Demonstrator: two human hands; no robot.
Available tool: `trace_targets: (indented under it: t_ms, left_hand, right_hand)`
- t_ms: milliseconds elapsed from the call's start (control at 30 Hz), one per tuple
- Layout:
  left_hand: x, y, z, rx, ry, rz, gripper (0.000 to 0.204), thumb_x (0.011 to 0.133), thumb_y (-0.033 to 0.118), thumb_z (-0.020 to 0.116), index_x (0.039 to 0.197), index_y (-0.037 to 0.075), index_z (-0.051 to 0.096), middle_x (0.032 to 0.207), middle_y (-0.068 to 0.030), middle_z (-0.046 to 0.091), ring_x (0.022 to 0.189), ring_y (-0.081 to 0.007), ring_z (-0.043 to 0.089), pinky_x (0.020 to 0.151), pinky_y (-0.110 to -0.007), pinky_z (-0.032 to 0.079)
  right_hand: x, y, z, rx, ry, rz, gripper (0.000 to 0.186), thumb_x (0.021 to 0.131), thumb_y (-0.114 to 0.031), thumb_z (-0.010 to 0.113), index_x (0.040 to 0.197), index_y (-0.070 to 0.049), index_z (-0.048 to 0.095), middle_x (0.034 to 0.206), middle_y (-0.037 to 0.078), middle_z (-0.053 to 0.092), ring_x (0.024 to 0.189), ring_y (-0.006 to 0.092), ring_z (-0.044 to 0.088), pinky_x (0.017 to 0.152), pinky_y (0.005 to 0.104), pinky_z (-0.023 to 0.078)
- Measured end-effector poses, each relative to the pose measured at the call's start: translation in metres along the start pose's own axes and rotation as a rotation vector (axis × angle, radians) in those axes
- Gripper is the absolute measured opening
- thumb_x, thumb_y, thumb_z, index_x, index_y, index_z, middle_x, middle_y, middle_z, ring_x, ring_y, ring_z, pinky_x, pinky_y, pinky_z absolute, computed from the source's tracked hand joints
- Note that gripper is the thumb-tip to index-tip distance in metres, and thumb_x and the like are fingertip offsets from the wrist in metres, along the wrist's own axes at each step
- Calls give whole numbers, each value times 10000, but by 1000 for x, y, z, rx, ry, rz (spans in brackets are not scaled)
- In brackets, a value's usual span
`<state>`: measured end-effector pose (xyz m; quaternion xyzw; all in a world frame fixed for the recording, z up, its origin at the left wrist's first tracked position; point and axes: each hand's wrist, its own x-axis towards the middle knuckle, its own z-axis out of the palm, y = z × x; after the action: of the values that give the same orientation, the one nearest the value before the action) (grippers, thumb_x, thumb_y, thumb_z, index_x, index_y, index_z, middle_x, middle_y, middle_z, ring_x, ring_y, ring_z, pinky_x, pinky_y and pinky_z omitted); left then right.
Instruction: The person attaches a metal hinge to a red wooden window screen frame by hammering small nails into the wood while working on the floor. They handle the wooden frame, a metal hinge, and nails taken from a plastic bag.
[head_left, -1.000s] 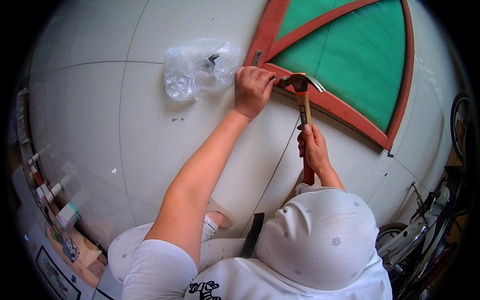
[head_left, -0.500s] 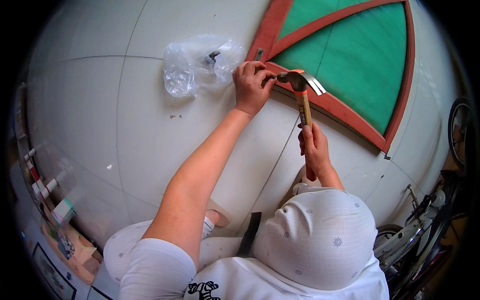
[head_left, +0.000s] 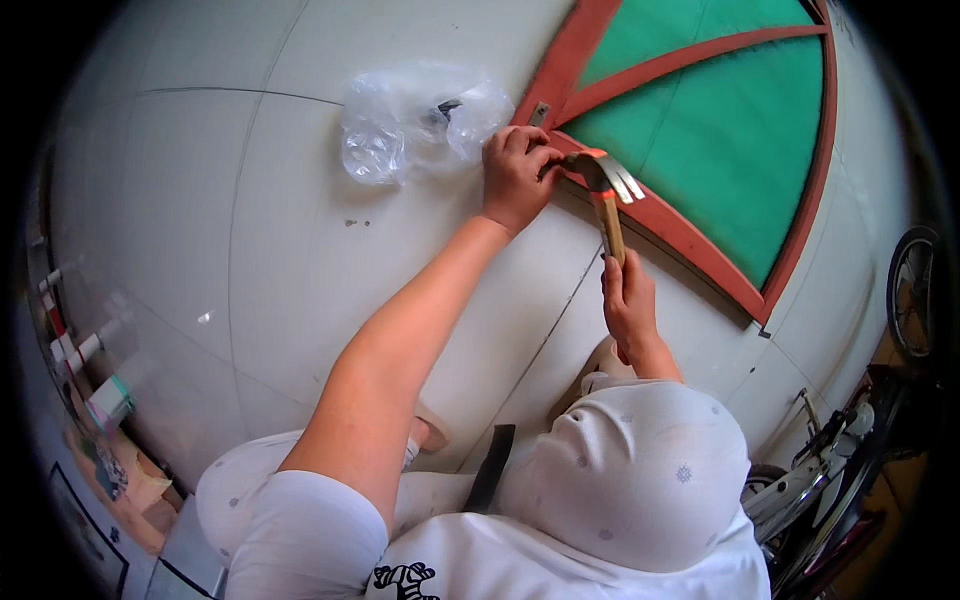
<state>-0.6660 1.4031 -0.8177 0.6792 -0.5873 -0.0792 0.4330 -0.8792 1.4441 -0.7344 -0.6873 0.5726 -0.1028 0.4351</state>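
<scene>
My right hand (head_left: pixel 632 305) is wrapped round the wooden handle of a claw hammer (head_left: pixel 606 192), whose steel head has an orange-red band and claws pointing right. The hammer's striking face is close to the fingertips of my left hand (head_left: pixel 517 180); whether they touch is hard to tell. That hand is pinched at the lower left corner of a red wooden frame (head_left: pixel 690 235) with green mesh (head_left: pixel 690 130). Whatever its fingers hold is too small and hidden to name. A small metal plate (head_left: pixel 540 113) is fixed on the frame just beyond the fingers.
A crumpled clear plastic bag (head_left: pixel 385 140) with a dark piece inside lies left of my left hand on the tiled floor (head_left: pixel 300 300). Small bits (head_left: pixel 352 222) lie nearer. A bicycle (head_left: pixel 820 470) stands at the lower right. Dark strap-like material (head_left: pixel 492 468) lies by my lap.
The hammer head has tipped slightly and stays by my left fingertips. The view has shifted a little, so the bag and frame appear farther right. Both hands keep their grips.
</scene>
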Motion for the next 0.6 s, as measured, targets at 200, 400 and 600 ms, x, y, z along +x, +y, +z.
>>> trace_targets:
  t_ms: [200, 400, 600]
  left_hand:
    - [-4, 1, -8, -47, -50, 24, 215, 711, 174, 711, 912, 134, 644, 1035, -34, 561, 1049, -256, 483, 930, -409, 339]
    - [-6, -8, -14, 44, 145, -196, 466, 768, 237, 696, 1127, 35, 477, 1126, -131, 519, 1095, -318, 449, 967, -441, 320]
    - [-4, 2, -10, 140, -84, -486, 617, 736, 341, 731, 1184, 20, 454, 1192, -167, 484, 1139, -342, 411, 971, -461, 323]
  right_hand:
    - [-5, -9, -4, 199, 14, 81, 235, 968, -239, 463, 990, -14, 527, 643, 51, 515, 570, 142, 473, 534, 302, 397]
    - [-6, 1, -3, 195, 23, 70, 230, 969, -236, 458, 951, -13, 514, 636, 53, 518, 567, 142, 482, 531, 301, 399]
    - [-7, 0, -7, 158, -21, 76, 217, 965, -222, 455, 943, -13, 509, 629, 70, 527, 563, 162, 491, 531, 313, 407]
